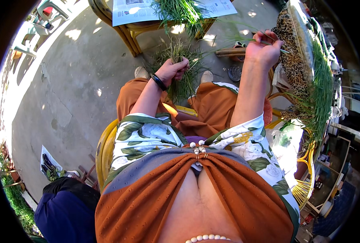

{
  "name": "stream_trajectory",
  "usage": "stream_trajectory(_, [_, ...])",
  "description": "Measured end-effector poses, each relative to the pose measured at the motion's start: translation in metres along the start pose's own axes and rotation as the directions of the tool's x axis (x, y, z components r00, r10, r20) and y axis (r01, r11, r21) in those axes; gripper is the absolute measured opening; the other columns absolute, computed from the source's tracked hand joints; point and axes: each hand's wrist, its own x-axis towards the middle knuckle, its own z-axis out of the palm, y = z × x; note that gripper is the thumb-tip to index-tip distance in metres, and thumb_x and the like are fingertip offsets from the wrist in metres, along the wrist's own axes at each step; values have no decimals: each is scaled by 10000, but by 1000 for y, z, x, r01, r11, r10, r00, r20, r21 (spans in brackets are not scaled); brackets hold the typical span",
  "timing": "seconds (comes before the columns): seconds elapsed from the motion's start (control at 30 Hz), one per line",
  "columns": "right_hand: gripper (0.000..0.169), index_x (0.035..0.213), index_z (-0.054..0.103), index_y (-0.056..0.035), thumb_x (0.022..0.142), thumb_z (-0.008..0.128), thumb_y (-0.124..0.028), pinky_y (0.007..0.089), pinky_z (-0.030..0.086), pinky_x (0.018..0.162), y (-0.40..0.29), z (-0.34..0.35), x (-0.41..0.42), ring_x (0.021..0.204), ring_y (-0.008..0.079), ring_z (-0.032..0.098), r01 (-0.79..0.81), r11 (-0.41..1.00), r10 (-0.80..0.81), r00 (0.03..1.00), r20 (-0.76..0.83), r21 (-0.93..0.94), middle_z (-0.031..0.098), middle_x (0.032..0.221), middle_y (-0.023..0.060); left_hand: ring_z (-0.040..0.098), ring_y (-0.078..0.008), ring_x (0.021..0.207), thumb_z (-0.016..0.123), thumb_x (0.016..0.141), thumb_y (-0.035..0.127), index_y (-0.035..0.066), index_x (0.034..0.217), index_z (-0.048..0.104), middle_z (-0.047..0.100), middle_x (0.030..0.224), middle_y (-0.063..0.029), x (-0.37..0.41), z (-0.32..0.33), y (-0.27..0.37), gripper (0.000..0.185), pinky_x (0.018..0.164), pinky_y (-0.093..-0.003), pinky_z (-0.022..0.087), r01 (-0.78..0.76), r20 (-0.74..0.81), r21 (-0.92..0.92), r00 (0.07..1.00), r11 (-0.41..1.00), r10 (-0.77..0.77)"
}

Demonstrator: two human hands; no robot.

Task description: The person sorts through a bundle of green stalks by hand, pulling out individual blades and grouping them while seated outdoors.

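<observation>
My left hand (174, 71), with a dark bangle at its wrist, is closed around a bunch of thin green and dry straw-coloured stalks (177, 53). The bunch hangs between my knees, its ends splayed above and below the fist. Farther right, my right hand (263, 47) is raised with the palm turned up. A few long, thin green stalks (242, 39), like chives, are pinched in its fingers. Their pale ends stick out to the right and the leaves trail left. Past that hand, a larger bundle of green stalks (321, 88) lies by a leopard-print cloth (289, 60).
Ahead, a newspaper sheet (134, 16) with green stalks (183, 15) covers a bamboo-framed seat (134, 45). A glass dish (234, 73) is on the concrete floor (86, 76). Dark, long vegetables (49, 164) lie on paper at lower left. Plastic chairs (25, 35) stand far left.
</observation>
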Motion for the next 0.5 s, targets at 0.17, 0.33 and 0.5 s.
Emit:
stream_trajectory(0.17, [411,749,458,-72,999,266,-337,293,331,505,7,-3,-8,581,195,430,-42,998,43,998,-39,45,503,724,74,321,-30,457,559,912,285,101,782,511,421,629,62,4,-11,-13,230,417,-192,275,-113,-227,-22,968,993,106])
stream_trajectory(0.33, [381,748,426,-91,997,278,-339,283,311,495,7,-1,-18,565,180,413,-53,991,57,998,-28,122,502,718,64,335,-34,433,561,903,254,97,776,507,431,617,49,7,-1,-20,209,389,-199,274,-162,-404,-169,911,972,82])
stream_trajectory(0.5, [357,754,413,-98,994,298,-334,267,304,488,0,4,-18,552,175,421,2,996,-8,997,73,91,510,720,59,325,-28,452,578,892,206,73,844,564,423,632,60,7,-12,-17,142,403,-184,262,-219,-527,-69,836,973,151])
